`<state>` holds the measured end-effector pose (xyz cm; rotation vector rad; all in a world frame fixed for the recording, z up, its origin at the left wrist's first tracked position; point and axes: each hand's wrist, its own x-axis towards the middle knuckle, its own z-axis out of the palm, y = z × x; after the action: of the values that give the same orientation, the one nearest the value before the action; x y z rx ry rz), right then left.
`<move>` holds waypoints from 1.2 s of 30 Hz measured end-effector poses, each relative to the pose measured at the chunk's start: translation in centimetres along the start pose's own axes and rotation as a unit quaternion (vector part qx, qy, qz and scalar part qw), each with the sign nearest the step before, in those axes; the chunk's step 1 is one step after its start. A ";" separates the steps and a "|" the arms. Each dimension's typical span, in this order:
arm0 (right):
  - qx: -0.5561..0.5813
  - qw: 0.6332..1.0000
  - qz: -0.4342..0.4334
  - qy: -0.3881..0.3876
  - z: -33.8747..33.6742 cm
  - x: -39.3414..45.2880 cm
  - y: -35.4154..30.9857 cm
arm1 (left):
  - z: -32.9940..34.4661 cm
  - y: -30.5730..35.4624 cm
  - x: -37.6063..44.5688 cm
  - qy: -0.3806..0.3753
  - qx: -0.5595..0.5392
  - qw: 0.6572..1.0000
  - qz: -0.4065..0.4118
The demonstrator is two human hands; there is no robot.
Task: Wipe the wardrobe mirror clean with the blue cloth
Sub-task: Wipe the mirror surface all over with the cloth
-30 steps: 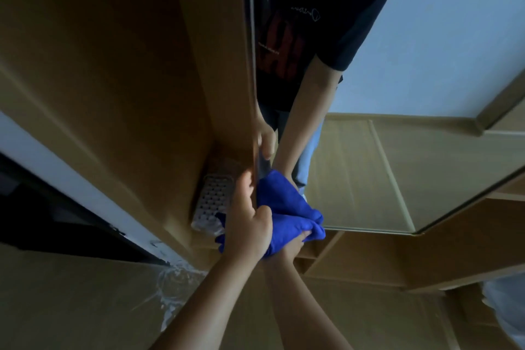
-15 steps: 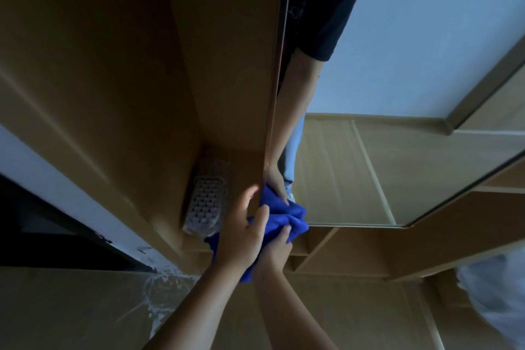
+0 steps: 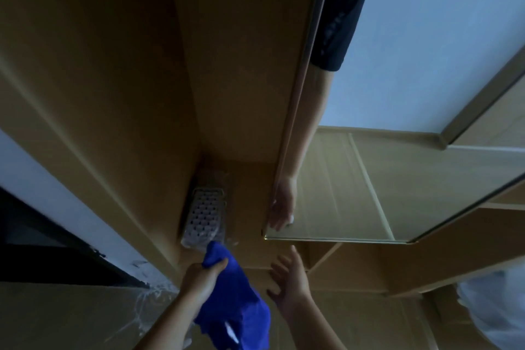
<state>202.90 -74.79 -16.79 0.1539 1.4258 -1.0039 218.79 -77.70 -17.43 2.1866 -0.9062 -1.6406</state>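
- Holding 1 blue cloth [image 3: 235, 301] by its top, the left hand [image 3: 201, 281] has its grip curled round it, low beside the mirror [image 3: 369, 187].
- Right hand [image 3: 289, 278]: wide grip, holding nothing.
- The cloth's white tag is too small to read.
- Wooden cupboard [image 3: 113, 65]; 1 grey holey tray [image 3: 206, 216].

Single head-worn wide-angle view, facing forward and close to a wooden cabinet [image 3: 241, 65] at left and a mirror [image 3: 397, 179] at right. The left hand [image 3: 199, 281] with a blue cloth [image 3: 235, 295] and the right hand [image 3: 291, 281] enter from the near edge.
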 end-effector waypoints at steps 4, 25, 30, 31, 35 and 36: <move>0.102 0.994 -0.021 -0.017 -0.8 0.2 -2.2 | 3.2 1.0 0.6 0.001 -0.105 0.994 0.034; -0.063 0.946 -0.311 0.065 1.5 -6.6 -2.0 | 5.8 12.4 -9.3 0.108 -0.253 0.938 0.212; -0.150 0.791 -0.593 0.009 3.8 -13.3 -4.8 | 4.1 14.7 -14.5 0.115 -0.237 0.904 0.337; -0.161 0.748 -0.644 0.010 4.1 -14.5 -5.7 | 3.6 15.5 -15.5 0.111 -0.251 0.894 0.355; -0.178 0.585 -0.791 -0.014 5.5 -20.0 -10.2 | 1.5 18.4 -20.7 0.009 -0.327 0.850 0.414; -0.188 0.546 -0.816 -0.020 5.9 -21.4 -11.3 | 1.3 18.8 -22.0 -0.087 -0.368 0.829 0.412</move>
<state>203.58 -75.10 8.09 -1.8756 1.4520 -2.0131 207.88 -78.39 9.36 0.9270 -0.8670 -1.3838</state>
